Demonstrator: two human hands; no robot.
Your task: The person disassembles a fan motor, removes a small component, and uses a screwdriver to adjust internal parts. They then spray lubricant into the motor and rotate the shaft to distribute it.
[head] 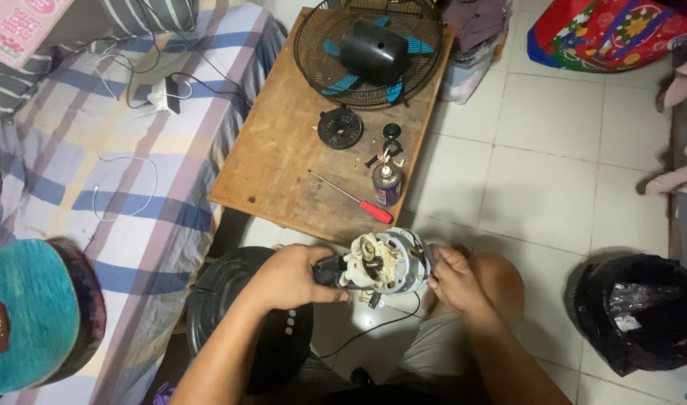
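While left hand (287, 279) grips fan motor (385, 264), right hand (454, 283) pinches its edge, above floor (538, 172).

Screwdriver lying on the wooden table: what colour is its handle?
Red, on the slim metal-shafted screwdriver; the head view shows it clearly.

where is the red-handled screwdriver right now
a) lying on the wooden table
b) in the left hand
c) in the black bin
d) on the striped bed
a: the red-handled screwdriver lies on the wooden table beside a spray can, while both hands hold the fan motor.
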